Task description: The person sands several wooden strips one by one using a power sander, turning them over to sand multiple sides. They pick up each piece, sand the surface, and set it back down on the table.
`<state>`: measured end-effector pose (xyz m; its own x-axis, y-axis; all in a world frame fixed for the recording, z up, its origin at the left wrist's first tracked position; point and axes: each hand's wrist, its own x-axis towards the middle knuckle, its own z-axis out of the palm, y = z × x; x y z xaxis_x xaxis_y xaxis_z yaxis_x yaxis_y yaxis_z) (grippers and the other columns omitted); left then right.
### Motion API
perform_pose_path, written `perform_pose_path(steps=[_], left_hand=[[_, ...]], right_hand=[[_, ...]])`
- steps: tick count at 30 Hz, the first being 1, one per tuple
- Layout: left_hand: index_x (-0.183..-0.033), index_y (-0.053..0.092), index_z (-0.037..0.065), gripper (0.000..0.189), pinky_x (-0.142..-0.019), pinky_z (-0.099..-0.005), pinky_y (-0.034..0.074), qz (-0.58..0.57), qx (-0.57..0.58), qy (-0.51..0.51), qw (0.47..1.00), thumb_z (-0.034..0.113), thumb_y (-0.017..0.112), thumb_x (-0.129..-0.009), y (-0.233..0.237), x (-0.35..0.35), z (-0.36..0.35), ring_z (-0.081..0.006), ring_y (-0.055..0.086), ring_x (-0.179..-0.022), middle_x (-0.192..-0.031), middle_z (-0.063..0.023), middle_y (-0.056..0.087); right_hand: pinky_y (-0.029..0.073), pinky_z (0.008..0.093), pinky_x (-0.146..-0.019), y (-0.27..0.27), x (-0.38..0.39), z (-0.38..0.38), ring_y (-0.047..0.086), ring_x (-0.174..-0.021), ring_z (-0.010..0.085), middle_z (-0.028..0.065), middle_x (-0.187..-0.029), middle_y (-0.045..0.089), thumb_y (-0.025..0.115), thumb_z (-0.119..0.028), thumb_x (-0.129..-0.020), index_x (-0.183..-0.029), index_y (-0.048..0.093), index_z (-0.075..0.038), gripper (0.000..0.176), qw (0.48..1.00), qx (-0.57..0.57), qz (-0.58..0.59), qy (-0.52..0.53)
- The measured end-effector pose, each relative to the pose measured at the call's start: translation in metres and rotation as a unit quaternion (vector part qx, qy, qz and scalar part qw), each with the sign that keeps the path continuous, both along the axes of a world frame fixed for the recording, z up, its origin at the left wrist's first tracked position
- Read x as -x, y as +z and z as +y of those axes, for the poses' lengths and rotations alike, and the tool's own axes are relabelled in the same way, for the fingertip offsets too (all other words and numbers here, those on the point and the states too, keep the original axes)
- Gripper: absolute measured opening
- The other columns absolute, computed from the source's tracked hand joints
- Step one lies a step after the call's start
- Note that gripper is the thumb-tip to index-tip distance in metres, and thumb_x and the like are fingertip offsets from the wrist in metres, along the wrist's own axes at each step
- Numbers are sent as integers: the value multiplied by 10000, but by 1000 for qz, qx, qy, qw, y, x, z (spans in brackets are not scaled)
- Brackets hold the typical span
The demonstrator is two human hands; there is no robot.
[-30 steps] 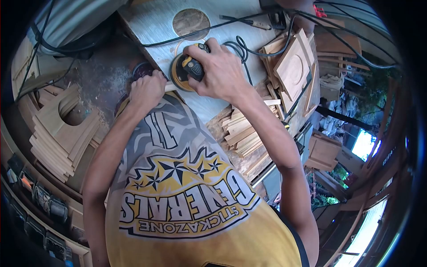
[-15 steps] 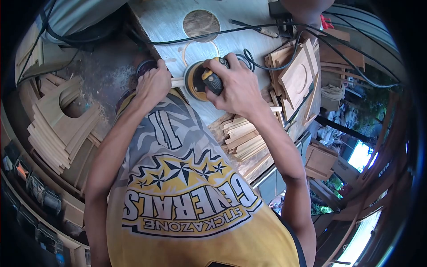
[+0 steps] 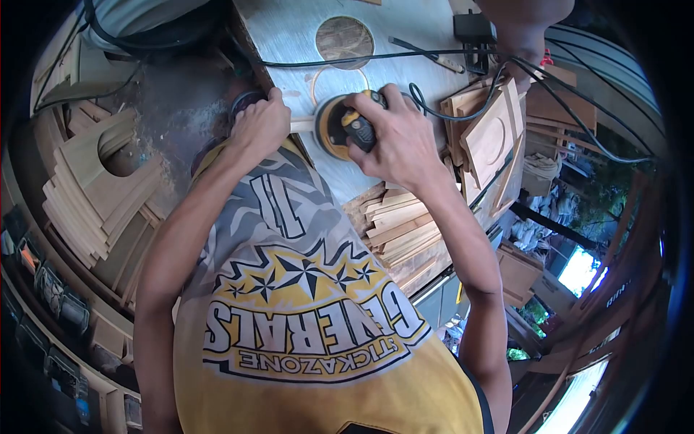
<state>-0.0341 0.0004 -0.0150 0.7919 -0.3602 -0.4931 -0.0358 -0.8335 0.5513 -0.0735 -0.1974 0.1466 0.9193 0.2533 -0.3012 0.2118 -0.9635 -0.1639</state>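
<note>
The pale plywood counter [image 3: 412,25] fills the top of the view, with a round dark disc [image 3: 345,37] set in its surface and a pencilled ring just below that. Off the counter's left side a large stack of cut boards [image 3: 87,192], each with a half-round notch, lies on a lower surface dusted with sawdust. At the counter's right edge several square panels [image 3: 493,137] with a circular groove lean together. A pile of thin slats [image 3: 401,220] lies near the front edge, just below the right forearm. A black cable [image 3: 376,56] runs across the counter towards a black plug block [image 3: 473,30], near another person's arm [image 3: 522,25] at the top.

The yellow-and-black round sander [image 3: 338,130] sits near the counter's front left corner, its pad down on a small wooden strip [image 3: 303,125]. The right hand [image 3: 396,141] lies over the sander's top, fingers wrapped tightly around its body. The left hand [image 3: 260,126] is just beside the sander at the counter's edge, its fingers closed on the strip's outer end.
</note>
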Motion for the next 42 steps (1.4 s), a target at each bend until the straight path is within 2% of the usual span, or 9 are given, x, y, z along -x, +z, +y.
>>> perform_pose_path(steps=[16, 24, 29, 31, 32, 34, 39, 40, 42], left_hand=[[-1238, 519, -67, 354, -976, -576, 488, 37, 8, -15, 999, 191, 453, -1005, 23, -2, 2, -514, 650, -1117, -1116, -357, 685], [-1174, 529, 23, 317, -894, -601, 501, -34, 1, -30, 999, 304, 482, -1035, 8, 11, 28, -515, 682, -982, -978, -318, 715], [-1173, 558, 63, 317, -817, -590, 505, -45, -1, 33, 998, 351, 500, -1054, 72, 27, 81, -508, 680, -962, -955, -286, 717], [-1168, 614, 43, 344, -771, -532, 520, -46, 119, 44, 991, 361, 578, -1042, 97, 36, 93, -474, 696, -922, -956, -254, 724], [-1168, 614, 43, 344, -771, -532, 520, -60, 115, 35, 991, 361, 578, -1042, 103, 38, 95, -474, 696, -922, -956, -254, 724], [-1149, 657, 30, 341, -752, -447, 531, -164, 283, 62, 943, 344, 656, -1016, 106, 45, 92, -409, 697, -860, -938, -208, 708], [-1123, 645, 1, 399, -782, -369, 526, -172, 376, 78, 907, 376, 693, -1000, 122, 48, 76, -293, 653, -838, -936, -151, 654], [-1152, 621, -8, 412, -797, -337, 520, -157, 393, 85, 902, 377, 681, -1015, 126, 48, 72, -227, 646, -855, -949, -127, 661], [-1171, 608, -9, 420, -803, -320, 515, -141, 425, 97, 889, 377, 674, -1022, 130, 50, 64, -193, 631, -870, -961, -112, 655]], right_hand=[[584, 493, -706, -7, -1, 20, 665, -902, 423, 183, -1052, 566, 864, -293, -706, -1200, 602, -247, 561, 998, -58, -6, 2], [573, 506, -784, -10, 25, -52, 667, -936, 430, 189, -1037, 577, 810, -306, -733, -1217, 623, -229, 524, 991, -37, -33, -124], [553, 483, -846, -17, 34, -85, 667, -951, 398, 176, -1039, 611, 778, -254, -757, -1231, 635, -145, 507, 974, -11, -108, -199], [549, 484, -858, -16, 31, -83, 661, -971, 401, 182, -1043, 611, 777, -251, -758, -1233, 635, -137, 508, 966, -30, -119, -227], [548, 484, -861, -16, 29, -82, 659, -976, 406, 187, -1045, 610, 775, -248, -758, -1236, 634, -135, 511, 966, -28, -120, -226], [546, 487, -867, -20, 28, -82, 650, -989, 416, 196, -1036, 597, 770, -241, -748, -1242, 635, -149, 520, 965, -31, -126, -229], [542, 515, -874, -27, 23, -70, 637, -997, 430, 194, -1101, 558, 771, -246, -738, -1290, 595, -216, 580, 962, -54, -109, -246], [541, 517, -877, -25, 23, -66, 632, -1013, 432, 198, -1131, 550, 778, -250, -750, -1290, 594, -214, 571, 961, -54, -106, -250], [543, 528, -894, -24, 26, -62, 619, -1087, 453, 224, -1262, 516, 832, -329, -781, -1305, 587, -208, 591, 960, -69, -96, -254]])
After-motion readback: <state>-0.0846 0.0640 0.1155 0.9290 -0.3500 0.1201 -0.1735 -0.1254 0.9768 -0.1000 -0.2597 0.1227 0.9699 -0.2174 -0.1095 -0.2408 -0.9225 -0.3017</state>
